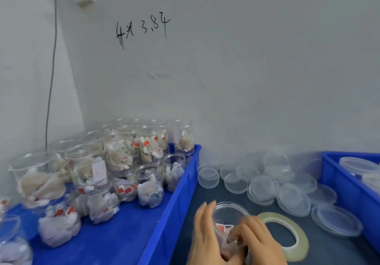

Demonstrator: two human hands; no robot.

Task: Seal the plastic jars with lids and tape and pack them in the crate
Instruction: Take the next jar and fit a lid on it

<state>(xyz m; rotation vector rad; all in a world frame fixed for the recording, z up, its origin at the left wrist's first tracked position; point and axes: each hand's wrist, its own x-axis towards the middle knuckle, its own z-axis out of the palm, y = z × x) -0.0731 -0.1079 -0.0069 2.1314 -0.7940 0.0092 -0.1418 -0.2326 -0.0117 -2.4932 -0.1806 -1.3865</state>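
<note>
Blue crate (pixel 181 192) fills the lower left, its near end cut off by the frame. It's packed with open jars (pixel 115 157) of sachets, and the nearest ones are blurred. Second blue crate (pixel 345 182) at right edge is mostly out of frame. Dark counter (pixel 339 250) lies between them, with loose lids (pixel 263 186) heaped mid-right. Tape roll (pixel 287 236) at lower right is partly behind the right grip (pixel 257 242). Held jar (pixel 228 217) is at bottom centre, base hidden. Left grip (pixel 207 238) wraps its left side. Right grip's fingers curl on its front wall, pinch detail blurred. Lid on it: can't tell.
</note>
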